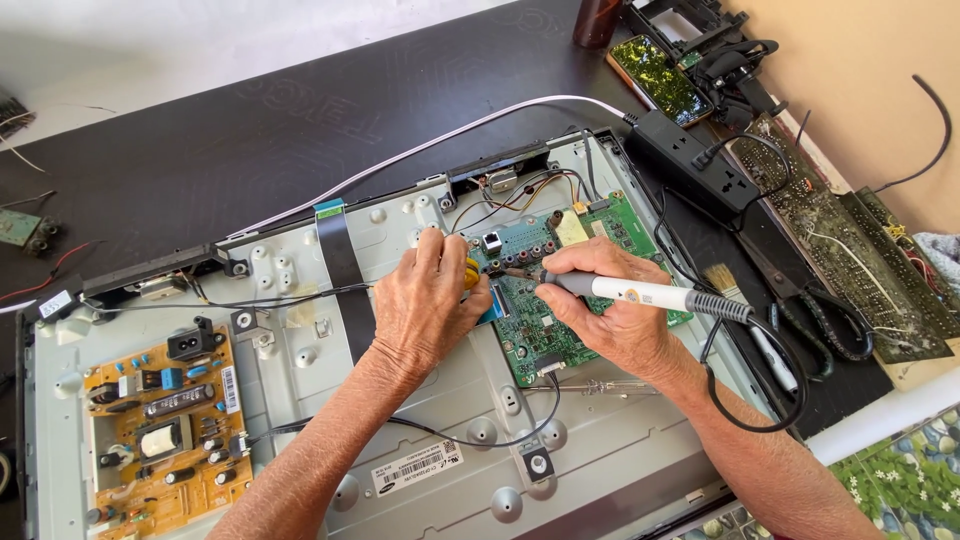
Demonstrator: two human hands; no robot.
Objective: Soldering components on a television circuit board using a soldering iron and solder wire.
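Observation:
My right hand point(612, 312) grips a white soldering iron point(640, 293) with a black cable, its tip down on the green circuit board point(560, 270). My left hand point(425, 300) rests on the metal back panel point(440, 400) of an opened flat screen and pinches a small yellow-handled tool point(472, 274) against the board's left edge. The board sits at the panel's upper right, partly hidden under both hands.
An orange-brown power board point(160, 430) lies at the panel's left. A black power strip point(695, 160), a brush point(722, 281), scissors point(815, 310), old circuit boards point(850, 240) and a phone point(660, 75) crowd the right side. A white cable point(420, 150) crosses the dark table.

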